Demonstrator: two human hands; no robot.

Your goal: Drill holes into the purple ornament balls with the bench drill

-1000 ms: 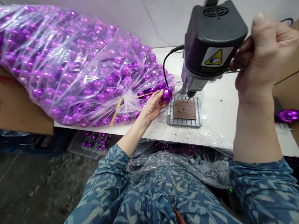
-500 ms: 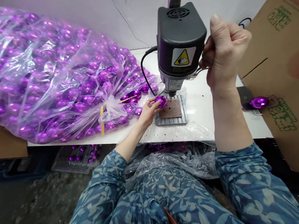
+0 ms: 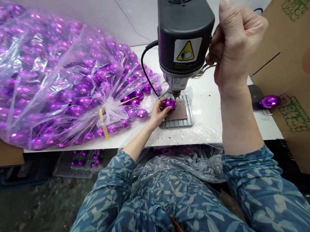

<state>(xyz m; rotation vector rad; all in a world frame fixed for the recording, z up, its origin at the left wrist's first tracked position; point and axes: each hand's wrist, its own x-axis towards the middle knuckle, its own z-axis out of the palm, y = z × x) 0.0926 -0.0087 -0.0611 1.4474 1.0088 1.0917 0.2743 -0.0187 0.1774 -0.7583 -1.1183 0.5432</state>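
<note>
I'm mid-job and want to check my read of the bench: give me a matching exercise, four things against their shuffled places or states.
Things:
1. Left hand
2. Right hand
3. Brown board
4. Large bag of purple balls

Places or states:
A. Tied with a yellow strap
B. Lying flat on the slotted metal base
C. Holding a faceted purple ball
D. Curled beside the drill's black motor housing

Pairs: 1-C, 2-D, 3-B, 4-A

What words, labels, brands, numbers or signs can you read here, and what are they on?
Drill, warning label: yellow hand-warning triangle; small print beneath unreadable.
Drill, lower label: too small to read.
Box: green lettering in two places, unreadable.
No words or numbers are legible.
</note>
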